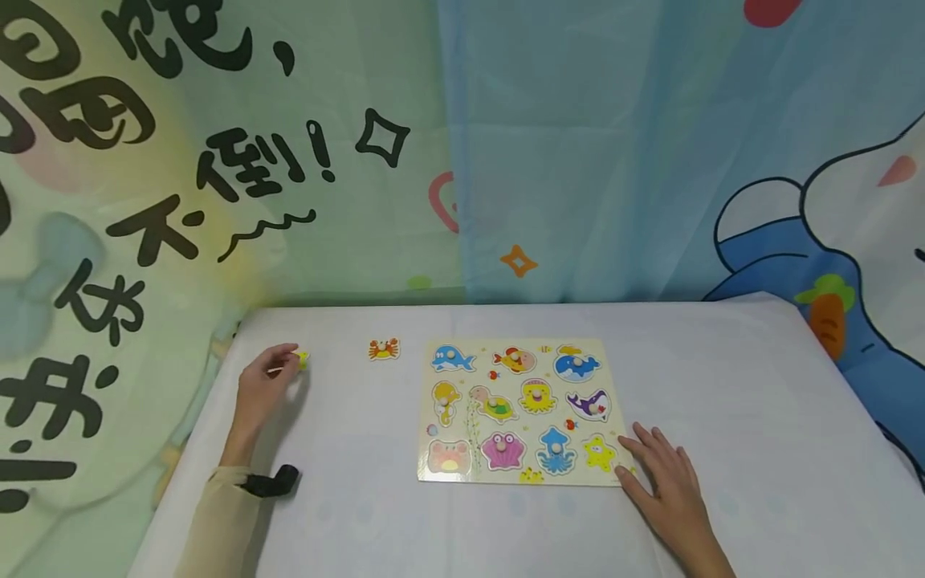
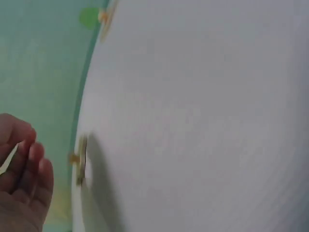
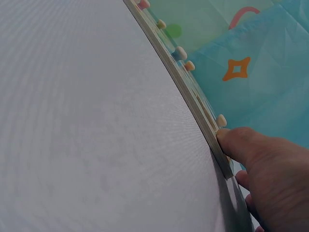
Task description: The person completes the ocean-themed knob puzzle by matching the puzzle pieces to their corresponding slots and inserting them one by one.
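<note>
My left hand (image 1: 269, 381) hovers above the table at the left, fingers bent toward the thumb. Just beneath its fingertips is a small yellow-green puzzle piece (image 1: 303, 360), partly hidden by the hand. In the left wrist view this knobbed piece (image 2: 82, 159) lies on the white cloth, apart from the fingers (image 2: 46, 181). An orange crab piece (image 1: 384, 349) lies farther right. My right hand (image 1: 668, 490) rests at the lower right corner of a wooden sea-animal puzzle board (image 1: 520, 479), fingers spread. Its thumb (image 3: 241, 142) touches the board's edge in the right wrist view.
Knobbed pieces such as a starfish (image 1: 599, 453), a squid (image 1: 556, 451) and a whale (image 1: 453, 358) sit in the board. A pale crab shape (image 1: 450, 457) shows at its lower left. Behind the white-covered table (image 1: 723, 361) hangs a printed curtain (image 1: 578, 144).
</note>
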Demonstrator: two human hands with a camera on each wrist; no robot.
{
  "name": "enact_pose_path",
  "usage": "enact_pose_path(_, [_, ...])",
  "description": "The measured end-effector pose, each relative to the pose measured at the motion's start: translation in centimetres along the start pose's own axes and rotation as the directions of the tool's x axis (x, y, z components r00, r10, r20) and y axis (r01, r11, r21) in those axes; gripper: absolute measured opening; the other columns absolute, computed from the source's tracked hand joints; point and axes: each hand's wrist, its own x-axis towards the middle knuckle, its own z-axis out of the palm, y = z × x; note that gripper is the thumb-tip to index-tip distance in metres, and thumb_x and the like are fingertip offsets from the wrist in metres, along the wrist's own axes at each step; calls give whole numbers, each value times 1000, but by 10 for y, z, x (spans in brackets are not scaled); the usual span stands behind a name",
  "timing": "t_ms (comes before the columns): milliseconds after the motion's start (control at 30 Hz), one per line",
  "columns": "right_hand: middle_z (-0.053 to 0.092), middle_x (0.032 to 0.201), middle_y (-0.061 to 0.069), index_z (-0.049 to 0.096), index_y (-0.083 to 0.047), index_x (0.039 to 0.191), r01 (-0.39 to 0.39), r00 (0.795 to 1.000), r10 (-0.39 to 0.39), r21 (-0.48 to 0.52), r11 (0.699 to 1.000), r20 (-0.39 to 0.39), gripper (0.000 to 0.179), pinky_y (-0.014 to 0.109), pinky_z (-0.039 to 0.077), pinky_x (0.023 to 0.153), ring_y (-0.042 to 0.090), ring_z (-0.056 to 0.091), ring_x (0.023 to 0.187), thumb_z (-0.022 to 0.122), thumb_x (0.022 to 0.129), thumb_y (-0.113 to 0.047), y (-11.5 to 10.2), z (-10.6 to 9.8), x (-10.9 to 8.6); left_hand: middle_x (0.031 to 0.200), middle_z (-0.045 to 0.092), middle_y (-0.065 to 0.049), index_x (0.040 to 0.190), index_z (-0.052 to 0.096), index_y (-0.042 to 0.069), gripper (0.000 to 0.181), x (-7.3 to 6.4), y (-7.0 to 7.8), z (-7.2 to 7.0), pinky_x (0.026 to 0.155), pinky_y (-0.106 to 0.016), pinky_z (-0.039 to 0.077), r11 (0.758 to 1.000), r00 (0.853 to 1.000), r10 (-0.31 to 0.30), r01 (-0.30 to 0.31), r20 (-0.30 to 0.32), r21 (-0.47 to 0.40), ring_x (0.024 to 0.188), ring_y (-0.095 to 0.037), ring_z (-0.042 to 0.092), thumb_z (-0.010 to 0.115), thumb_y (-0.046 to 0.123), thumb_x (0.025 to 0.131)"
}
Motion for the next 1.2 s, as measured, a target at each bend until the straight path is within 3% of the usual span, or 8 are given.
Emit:
enact_pose_path(100, [40, 148, 25, 56, -10, 129, 1, 1000, -1, 7, 1000, -3, 42, 65, 1, 116, 46, 25, 141, 63, 92, -29, 0, 0, 0, 124, 58, -23, 127, 59, 0, 35, 13, -9, -12, 90, -35, 47, 988, 997, 5, -17, 77, 152, 113, -31, 56, 59, 13, 95])
enact_pose_path(200, [41, 148, 25, 56, -9, 129, 7, 1000, -7, 10, 1000, -6, 42, 65, 1, 116, 46, 25, 141, 64, 91, -28, 0, 0, 0, 132, 50, -29, 128, 57, -6, 37, 21, -17, -19, 94, -53, 45, 969, 980, -6, -44, 200, 243, 121, -43, 48, 58, 11, 95])
enact_pose_path(267, [41, 148, 25, 56, -9, 129, 10, 1000, -10, 8, 1000, -7, 42, 64, 2, 116, 47, 26, 140, 64, 91, -28, 1, 0, 0, 131, 49, -31, 126, 58, -7, 36, 24, -21, -20, 96, -57, 45, 962, 972, -8, -57, 235, 268, 123, -45, 46, 60, 10, 94])
enact_pose_path(733, [41, 148, 25, 57, -9, 128, -17, 1000, 17, 1, 1000, 7, 43, 64, 2, 116, 47, 26, 140, 65, 90, -27, -1, -2, -1, 121, 53, -30, 106, 66, -9, 25, 22, -20, -17, 89, -54, 49, 951, 982, 47, -100, 182, 292, 113, -44, 52, 64, 11, 91])
enact_pose_path(933, [40, 148, 25, 56, -10, 129, -17, 1000, 17, -1, 1000, 9, 43, 64, 3, 116, 47, 26, 140, 65, 90, -28, -2, -3, -1, 115, 57, -27, 101, 68, -9, 24, 14, -12, -8, 81, -42, 47, 952, 993, 82, -104, 88, 289, 103, -40, 55, 67, 12, 89])
enact_pose_path(1067, [40, 148, 24, 56, -11, 129, -12, 1000, 12, -7, 1000, 9, 43, 64, 3, 116, 46, 26, 140, 65, 90, -28, -2, -3, -1, 107, 61, -23, 94, 71, -6, 18, 7, 1, 5, 75, -36, 44, 948, 983, 158, -177, 91, 265, 98, -37, 57, 73, 9, 83])
enact_pose_path(1200, [40, 148, 25, 56, -10, 129, -11, 1000, 11, -4, 1000, 11, 44, 64, 2, 117, 46, 26, 140, 65, 91, -28, -2, -2, 0, 100, 63, -16, 87, 73, 0, 11, -5, 20, 26, 72, -32, 48, 938, 956, 260, -283, 133, 199, 91, -29, 60, 77, 8, 79])
